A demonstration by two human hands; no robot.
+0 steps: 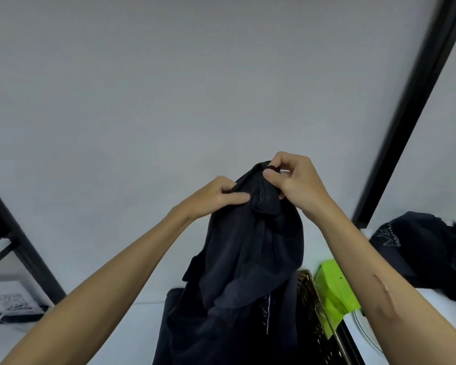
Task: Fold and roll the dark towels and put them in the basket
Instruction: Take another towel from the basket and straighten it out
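A pale grey wall [169, 75] fills most of the view, with a black frame post [416, 101] slanting up at the right and another black post [19, 241] at the left. Below lies the white counter [132, 325]. A dark towel [250, 259] hangs bunched in the air over the counter, its lower folds draping down to the bottom edge, in front of the woven basket [313, 312]. A second dark cloth heap [427, 254] with pale printing lies on the counter at the far right. Just beside the basket stands a lime-green box [332, 288]. The left hand [216, 196] has its grip closed on the towel's top edge, thumb pressed against the fabric. The right hand [292, 177] pinches the same top edge between thumb and curled fingers.
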